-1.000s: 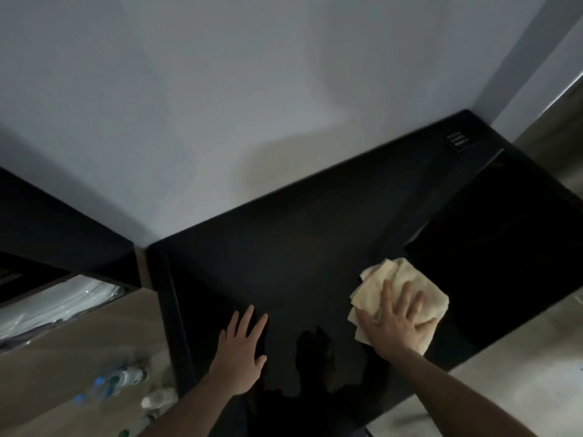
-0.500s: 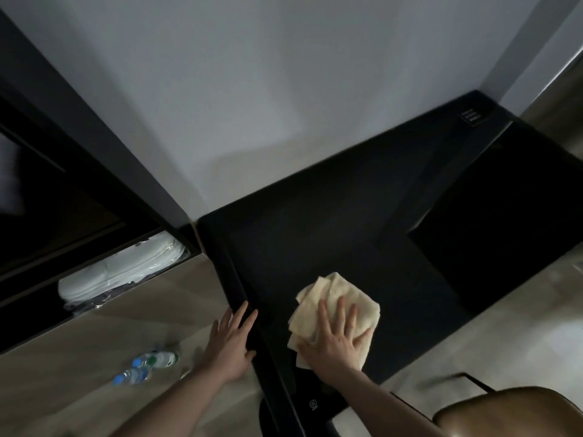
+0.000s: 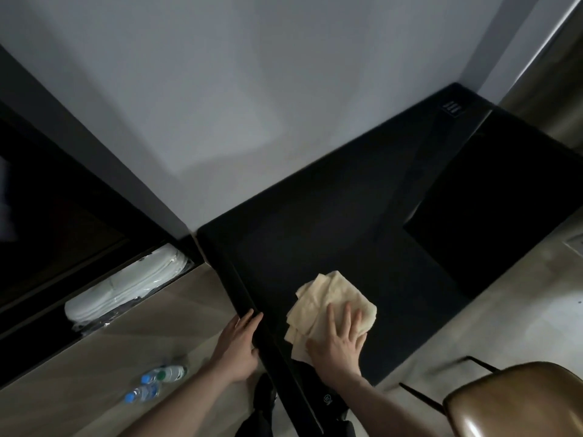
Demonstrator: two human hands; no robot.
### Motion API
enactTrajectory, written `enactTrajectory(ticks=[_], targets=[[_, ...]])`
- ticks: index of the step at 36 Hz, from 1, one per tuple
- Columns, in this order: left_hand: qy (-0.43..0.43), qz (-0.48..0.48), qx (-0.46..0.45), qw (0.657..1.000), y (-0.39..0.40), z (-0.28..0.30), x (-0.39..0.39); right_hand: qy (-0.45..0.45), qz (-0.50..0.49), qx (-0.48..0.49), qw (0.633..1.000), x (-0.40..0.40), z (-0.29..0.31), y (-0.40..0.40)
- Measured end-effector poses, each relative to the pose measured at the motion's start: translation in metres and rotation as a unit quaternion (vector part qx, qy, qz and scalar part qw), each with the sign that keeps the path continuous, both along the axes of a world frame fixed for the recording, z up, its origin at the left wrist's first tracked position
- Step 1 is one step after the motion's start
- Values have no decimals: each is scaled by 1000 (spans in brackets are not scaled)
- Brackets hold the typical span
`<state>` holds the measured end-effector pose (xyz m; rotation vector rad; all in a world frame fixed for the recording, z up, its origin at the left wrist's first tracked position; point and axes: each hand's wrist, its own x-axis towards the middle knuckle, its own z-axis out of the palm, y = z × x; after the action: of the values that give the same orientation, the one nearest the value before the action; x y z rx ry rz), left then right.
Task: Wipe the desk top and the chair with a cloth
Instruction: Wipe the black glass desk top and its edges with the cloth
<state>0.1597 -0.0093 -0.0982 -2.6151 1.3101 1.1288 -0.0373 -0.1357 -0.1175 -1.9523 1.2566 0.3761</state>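
A folded cream cloth lies on the black desk top near its left front corner. My right hand presses flat on the cloth with its fingers spread. My left hand rests against the desk's left edge, fingers straight along the rim. The brown chair shows at the bottom right, its glossy back beside the desk front.
A white wall backs the desk. A lower wooden surface on the left carries two water bottles and a white folded bundle under a dark shelf. Pale floor lies to the right of the desk.
My right hand slid the cloth from the desk's middle right to its left front. My left hand moved off the desk top onto the left edge. The chair has come into view.
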Motion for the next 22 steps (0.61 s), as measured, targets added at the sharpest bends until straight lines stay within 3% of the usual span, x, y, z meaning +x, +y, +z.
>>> enactTrajectory(ticks=[5, 12, 17, 22], targets=[[21, 25, -72, 997, 7, -1, 23, 6, -6, 31, 999, 40, 1, 51], [-7, -28, -137, 990, 32, 3, 52, -8, 20, 65, 998, 85, 14, 96], [2, -133, -176, 975, 43, -2, 47, -69, -30, 25, 997, 53, 25, 81], [-13, -252, -140, 957, 31, -12, 25, -41, -92, -69, 993, -3, 35, 59]])
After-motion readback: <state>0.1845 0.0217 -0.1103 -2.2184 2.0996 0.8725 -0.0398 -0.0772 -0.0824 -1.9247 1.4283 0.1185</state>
